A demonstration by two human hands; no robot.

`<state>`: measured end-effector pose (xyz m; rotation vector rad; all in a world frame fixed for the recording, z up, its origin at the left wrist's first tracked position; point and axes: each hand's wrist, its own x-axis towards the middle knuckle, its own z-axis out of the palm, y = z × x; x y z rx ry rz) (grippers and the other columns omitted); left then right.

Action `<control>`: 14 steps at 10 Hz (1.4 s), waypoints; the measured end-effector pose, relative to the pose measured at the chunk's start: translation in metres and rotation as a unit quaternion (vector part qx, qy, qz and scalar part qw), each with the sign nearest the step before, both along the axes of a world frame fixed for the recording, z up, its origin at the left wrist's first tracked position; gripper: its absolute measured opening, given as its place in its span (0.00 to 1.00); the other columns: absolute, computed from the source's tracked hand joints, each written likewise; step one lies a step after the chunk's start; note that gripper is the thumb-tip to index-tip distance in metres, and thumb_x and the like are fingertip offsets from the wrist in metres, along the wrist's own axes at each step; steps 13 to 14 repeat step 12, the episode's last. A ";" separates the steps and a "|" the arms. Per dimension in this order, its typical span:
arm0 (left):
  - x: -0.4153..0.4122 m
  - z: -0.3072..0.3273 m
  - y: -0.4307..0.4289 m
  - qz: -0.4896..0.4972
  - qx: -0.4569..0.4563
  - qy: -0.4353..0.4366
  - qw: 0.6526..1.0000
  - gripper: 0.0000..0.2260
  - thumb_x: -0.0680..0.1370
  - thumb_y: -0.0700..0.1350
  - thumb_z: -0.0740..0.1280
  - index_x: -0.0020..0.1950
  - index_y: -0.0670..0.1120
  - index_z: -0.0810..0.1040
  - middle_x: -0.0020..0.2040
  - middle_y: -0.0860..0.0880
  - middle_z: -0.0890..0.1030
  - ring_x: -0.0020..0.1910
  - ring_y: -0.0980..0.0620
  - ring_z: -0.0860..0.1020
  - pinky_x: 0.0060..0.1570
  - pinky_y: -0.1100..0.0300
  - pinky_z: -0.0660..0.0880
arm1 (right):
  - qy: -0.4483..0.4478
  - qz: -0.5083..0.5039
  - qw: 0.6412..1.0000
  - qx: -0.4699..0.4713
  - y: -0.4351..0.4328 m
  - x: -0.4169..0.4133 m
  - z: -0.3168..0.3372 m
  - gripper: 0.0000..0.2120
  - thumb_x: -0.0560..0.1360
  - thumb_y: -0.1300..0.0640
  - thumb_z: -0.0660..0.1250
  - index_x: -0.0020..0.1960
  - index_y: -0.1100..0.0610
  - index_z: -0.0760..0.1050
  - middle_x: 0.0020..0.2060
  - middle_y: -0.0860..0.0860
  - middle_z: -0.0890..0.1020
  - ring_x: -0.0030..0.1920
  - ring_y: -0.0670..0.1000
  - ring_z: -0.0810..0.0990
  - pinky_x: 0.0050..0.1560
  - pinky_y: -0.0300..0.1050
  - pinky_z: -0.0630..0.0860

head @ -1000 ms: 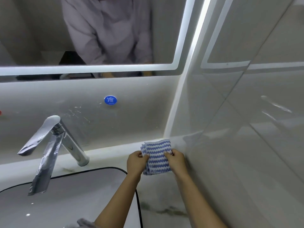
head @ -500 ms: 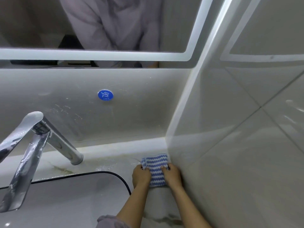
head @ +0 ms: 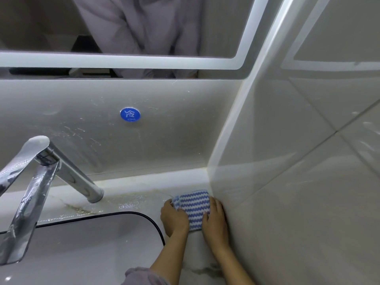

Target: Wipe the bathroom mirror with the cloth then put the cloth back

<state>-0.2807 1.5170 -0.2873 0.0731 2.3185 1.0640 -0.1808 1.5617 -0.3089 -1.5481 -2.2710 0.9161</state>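
The left hand (head: 174, 218) has its fingers curled over the left edge of the cloth (head: 194, 204), gripping a turned-up corner; the fingertips are tucked into the fold and cannot be seen. The right hand (head: 214, 221) lies flatter, with fairly straight fingers pressing down on the cloth's right edge. Its outer side is right against the side wall (head: 298, 182), so whether any finger hooks under the fabric cannot be told.

The folded cloth, striped blue and white in a wavy pattern, lies on the worktop (head: 133, 200) in the back right corner, touching or just beside the wall. Both hands cover its near corners. The forearms run out of the bottom of the frame, and only a scrap of pale sleeve (head: 141, 276) shows on the left one.

To the left is the dark-rimmed basin (head: 82, 243), cut off at the left and bottom. The chrome tap (head: 41, 182) leans over it, its spout end out of view. A round blue sticker (head: 130, 114) marked "COLD" sits on the back wall. Above it, only the lower part of the mirror (head: 123, 27) shows, reflecting a pale shirt.
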 end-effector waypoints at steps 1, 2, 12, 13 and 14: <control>0.011 0.004 -0.004 -0.144 -0.058 0.109 0.982 0.24 0.80 0.38 0.55 0.76 0.42 0.56 0.76 0.42 0.58 0.74 0.44 0.58 0.73 0.52 0.59 | -0.093 0.085 0.991 0.032 -0.005 0.007 -0.013 0.30 0.82 0.59 0.52 0.78 0.57 0.42 0.79 0.52 0.46 0.78 0.50 0.47 0.73 0.35 0.37; 0.023 -0.004 -0.013 -0.322 -0.179 0.128 0.921 0.30 0.82 0.48 0.50 0.76 0.40 0.35 0.78 0.42 0.37 0.77 0.43 0.38 0.75 0.49 0.40 | -0.148 0.151 0.977 0.037 -0.009 0.014 -0.023 0.30 0.84 0.52 0.47 0.76 0.58 0.33 0.76 0.52 0.36 0.78 0.50 0.38 0.68 0.33 0.27; 0.025 0.069 -0.059 -0.373 0.013 0.117 0.920 0.15 0.82 0.49 0.53 0.64 0.44 0.70 0.64 0.45 0.75 0.61 0.48 0.74 0.60 0.56 0.71 | -0.097 0.131 0.982 -0.094 -0.018 0.014 0.031 0.26 0.85 0.51 0.44 0.79 0.61 0.46 0.79 0.54 0.48 0.78 0.52 0.45 0.75 0.43 0.44; 0.025 0.069 -0.059 -0.373 0.013 0.117 0.920 0.15 0.82 0.49 0.53 0.64 0.44 0.70 0.64 0.45 0.75 0.61 0.48 0.74 0.60 0.56 0.71 | -0.097 0.131 0.982 -0.094 -0.018 0.014 0.031 0.26 0.85 0.51 0.44 0.79 0.61 0.46 0.79 0.54 0.48 0.78 0.52 0.45 0.75 0.43 0.44; 0.025 0.069 -0.059 -0.373 0.013 0.117 0.920 0.15 0.82 0.49 0.53 0.64 0.44 0.70 0.64 0.45 0.75 0.61 0.48 0.74 0.60 0.56 0.71 | -0.097 0.131 0.982 -0.094 -0.018 0.014 0.031 0.26 0.85 0.51 0.44 0.79 0.61 0.46 0.79 0.54 0.48 0.78 0.52 0.45 0.75 0.43 0.44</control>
